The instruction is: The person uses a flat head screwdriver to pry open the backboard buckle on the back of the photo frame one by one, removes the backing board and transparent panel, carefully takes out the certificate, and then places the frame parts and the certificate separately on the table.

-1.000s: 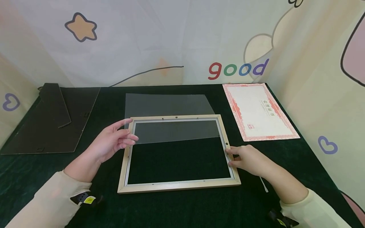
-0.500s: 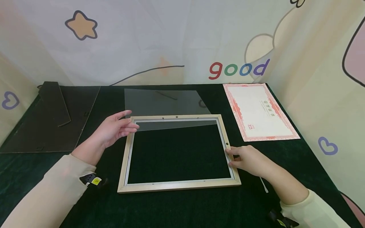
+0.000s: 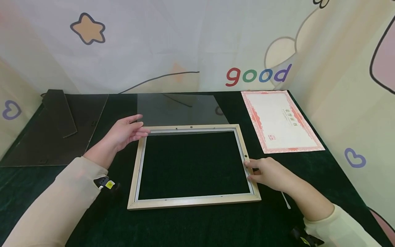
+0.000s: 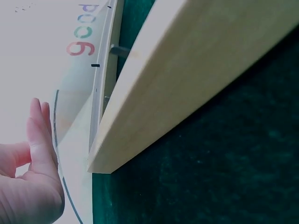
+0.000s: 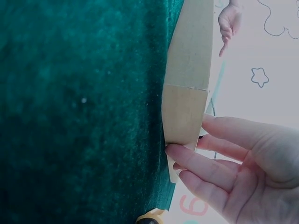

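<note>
A light wooden picture frame (image 3: 194,202) lies on the dark green cloth, small metal tabs (image 4: 120,50) showing along its inner edge. My right hand (image 3: 266,171) holds its right side rail, thumb and fingers around the wood in the right wrist view. Beyond the frame is a clear sheet (image 3: 182,109), tilted, with wall drawings reflected in it. My left hand (image 3: 124,132) holds the sheet's near left edge, close above the frame's far left corner. The exact finger contact on the clear sheet is hard to make out.
A black backing board (image 3: 34,137) with a stand leg (image 3: 60,113) lies at the left. At the far right is a certificate (image 3: 268,116) with a red border. A thin white strip (image 3: 286,200) shows below my right wrist. A printed curtain (image 3: 172,41) rises behind.
My left hand and the clear sheet have moved away from me, so the sheet's near edge now sits close to the frame's far rail. The right hand and the picture frame stay put.
</note>
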`<state>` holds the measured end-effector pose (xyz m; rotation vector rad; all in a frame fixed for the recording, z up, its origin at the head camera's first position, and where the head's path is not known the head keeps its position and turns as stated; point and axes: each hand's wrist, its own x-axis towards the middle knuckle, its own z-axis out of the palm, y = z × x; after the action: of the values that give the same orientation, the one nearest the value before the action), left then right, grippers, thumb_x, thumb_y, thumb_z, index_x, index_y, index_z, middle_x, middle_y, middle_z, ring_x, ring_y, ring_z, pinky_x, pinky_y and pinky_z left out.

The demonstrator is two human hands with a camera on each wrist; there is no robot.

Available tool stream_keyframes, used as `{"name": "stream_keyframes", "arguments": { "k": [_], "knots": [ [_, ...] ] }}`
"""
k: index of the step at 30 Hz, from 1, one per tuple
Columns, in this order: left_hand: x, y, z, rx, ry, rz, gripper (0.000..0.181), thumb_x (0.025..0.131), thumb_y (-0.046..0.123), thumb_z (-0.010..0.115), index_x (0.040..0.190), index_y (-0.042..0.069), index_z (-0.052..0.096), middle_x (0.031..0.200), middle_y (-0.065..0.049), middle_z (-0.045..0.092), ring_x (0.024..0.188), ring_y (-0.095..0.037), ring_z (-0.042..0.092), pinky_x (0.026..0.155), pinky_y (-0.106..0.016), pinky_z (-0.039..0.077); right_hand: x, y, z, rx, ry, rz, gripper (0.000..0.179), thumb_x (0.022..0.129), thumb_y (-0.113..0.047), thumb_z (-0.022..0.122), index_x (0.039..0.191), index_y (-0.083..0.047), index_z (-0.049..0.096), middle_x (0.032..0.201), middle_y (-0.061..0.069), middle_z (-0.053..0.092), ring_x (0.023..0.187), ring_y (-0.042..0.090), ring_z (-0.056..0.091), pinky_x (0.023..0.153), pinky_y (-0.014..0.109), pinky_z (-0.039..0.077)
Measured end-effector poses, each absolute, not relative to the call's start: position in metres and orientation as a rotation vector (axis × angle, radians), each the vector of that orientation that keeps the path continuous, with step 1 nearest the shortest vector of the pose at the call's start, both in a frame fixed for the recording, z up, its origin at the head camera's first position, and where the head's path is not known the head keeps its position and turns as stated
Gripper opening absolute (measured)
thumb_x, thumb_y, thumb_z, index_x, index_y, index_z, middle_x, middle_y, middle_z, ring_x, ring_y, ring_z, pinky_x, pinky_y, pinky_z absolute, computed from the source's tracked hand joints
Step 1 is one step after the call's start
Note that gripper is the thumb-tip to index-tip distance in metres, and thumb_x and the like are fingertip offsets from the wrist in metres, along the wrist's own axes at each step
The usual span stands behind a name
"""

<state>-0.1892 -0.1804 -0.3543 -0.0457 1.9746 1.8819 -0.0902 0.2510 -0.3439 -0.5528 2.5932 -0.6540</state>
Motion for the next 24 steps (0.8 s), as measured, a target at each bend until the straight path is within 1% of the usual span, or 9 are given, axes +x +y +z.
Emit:
{"name": "stream_keyframes", "arguments": {
  "k": [6, 12, 15, 20, 24],
  "knots": [
    [-0.198, -0.179, -0.355, -0.065, 2.000, 1.855, 0.055, 0.100, 0.014, 0.042, 0.149, 0.007, 0.017, 0.087, 0.002, 0.070, 0.083, -0.013, 0.068, 0.077, -0.022, 0.051, -0.091, 0.250, -0.343, -0.551, 2.584, -0.659, 0.045, 0.081, -0.007, 0.071, 0.123, 0.005, 0.057, 0.105, 0.017, 0.065, 0.063, 0.009, 0.056, 0.044, 0.022, 0.039],
    [-0.207, -0.177, -0.356, -0.071, 2.058, 1.800, 0.055, 0.101, 0.016, 0.041, 0.149, 0.008, 0.018, 0.087, 0.004, 0.069, 0.083, -0.012, 0.068, 0.078, -0.022, 0.050, -0.090, 0.250, -0.343, -0.531, 2.588, -0.640, 0.046, 0.082, -0.008, 0.071, 0.124, 0.004, 0.057, 0.101, 0.014, 0.066, 0.050, 0.009, 0.048, 0.044, 0.021, 0.038],
    [-0.210, -0.176, -0.357, -0.092, 2.053, 1.802, 0.055, 0.101, 0.015, 0.042, 0.149, 0.008, 0.018, 0.087, 0.003, 0.069, 0.084, -0.013, 0.068, 0.077, -0.022, 0.050, -0.090, 0.250, -0.343, -0.528, 2.591, -0.633, 0.047, 0.082, -0.008, 0.071, 0.125, 0.004, 0.056, 0.102, 0.014, 0.066, 0.049, 0.009, 0.046, 0.044, 0.021, 0.038],
    [-0.215, -0.171, -0.356, -0.127, 2.046, 1.791, 0.055, 0.100, 0.015, 0.042, 0.149, 0.009, 0.018, 0.089, 0.000, 0.069, 0.086, -0.014, 0.068, 0.076, -0.020, 0.050, -0.089, 0.250, -0.343, -0.528, 2.596, -0.637, 0.047, 0.082, -0.008, 0.071, 0.125, 0.004, 0.056, 0.103, 0.015, 0.066, 0.049, 0.009, 0.045, 0.044, 0.021, 0.037],
    [-0.220, -0.170, -0.355, -0.143, 2.088, 1.749, 0.054, 0.100, 0.015, 0.042, 0.149, 0.007, 0.019, 0.098, -0.006, 0.068, 0.083, -0.013, 0.068, 0.075, -0.019, 0.050, -0.089, 0.250, -0.343, -0.538, 2.598, -0.636, 0.047, 0.081, -0.008, 0.071, 0.125, 0.005, 0.056, 0.097, 0.012, 0.067, 0.048, 0.009, 0.044, 0.043, 0.021, 0.037]
  ]
}}
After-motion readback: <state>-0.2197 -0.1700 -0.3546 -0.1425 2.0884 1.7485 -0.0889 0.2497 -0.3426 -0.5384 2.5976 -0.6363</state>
